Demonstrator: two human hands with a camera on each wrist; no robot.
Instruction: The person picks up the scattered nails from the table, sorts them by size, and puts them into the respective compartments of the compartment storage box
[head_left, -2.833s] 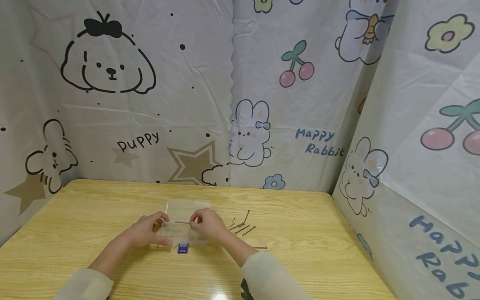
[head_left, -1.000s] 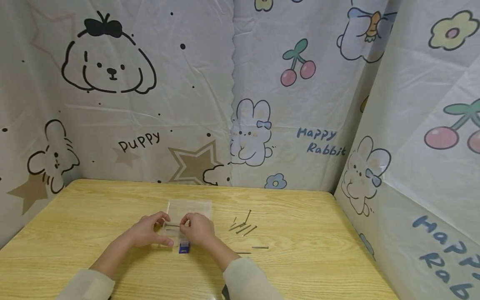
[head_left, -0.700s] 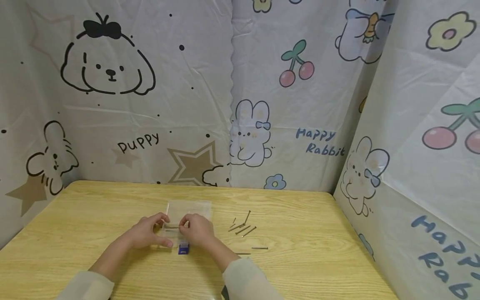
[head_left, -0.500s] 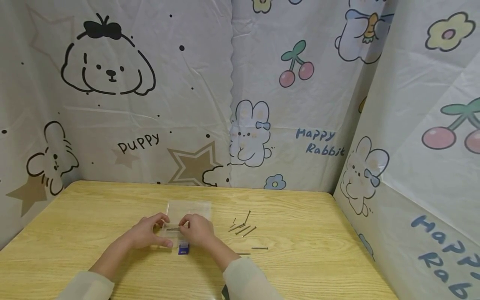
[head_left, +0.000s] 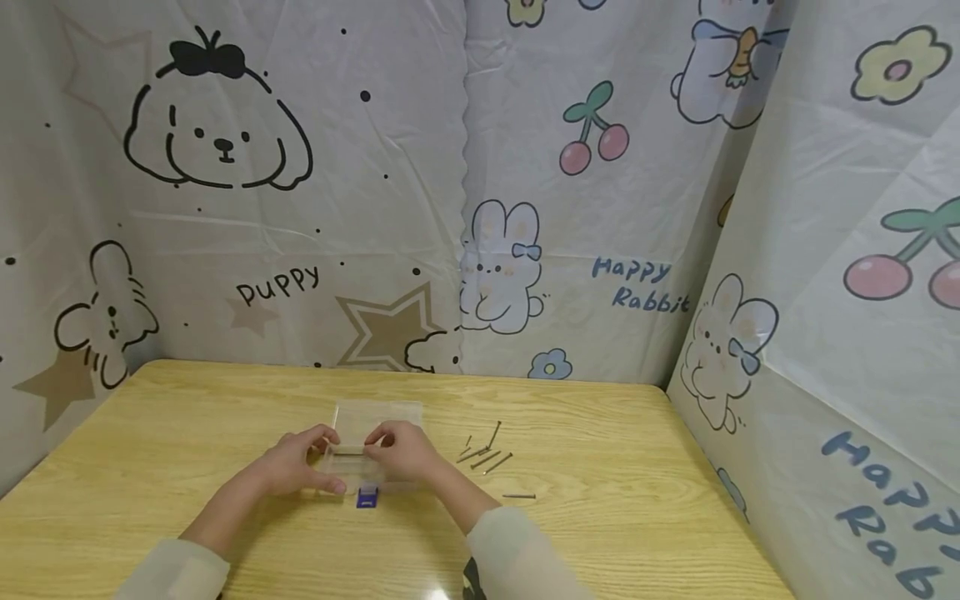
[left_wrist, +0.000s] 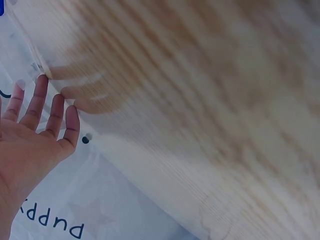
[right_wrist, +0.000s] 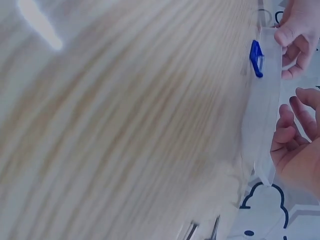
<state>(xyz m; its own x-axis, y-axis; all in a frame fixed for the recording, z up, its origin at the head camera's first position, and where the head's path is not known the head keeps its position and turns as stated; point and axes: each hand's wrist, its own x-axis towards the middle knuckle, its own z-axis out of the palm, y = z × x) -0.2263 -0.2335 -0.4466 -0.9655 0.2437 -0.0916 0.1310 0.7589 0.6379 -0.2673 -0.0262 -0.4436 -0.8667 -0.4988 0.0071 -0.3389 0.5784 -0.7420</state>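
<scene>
A clear plastic box (head_left: 401,479) with a raised lid and a blue latch (head_left: 367,498) sits on the table. My left hand (head_left: 288,462) grips its left end, thumb at the front wall and fingers at the back. A dark nail (head_left: 347,454) lies in the box beside a pale divider. My right hand (head_left: 405,452) hovers over the box at the nail's right end. In the right wrist view, that right hand (right_wrist: 297,145) has its thumb and forefinger slightly apart, with no nail visible between them. Its other fingers are loosely curled.
Several loose nails (head_left: 486,458) lie on the wooden table (head_left: 615,500) right of the box. A single nail (head_left: 519,497) lies nearer the front. A patterned cloth (head_left: 375,167) hangs behind the table and along its sides.
My right hand brought a nail leftward and lowered it into the box; its fingers have since shifted slightly right and parted from it. My left hand stays on the box.
</scene>
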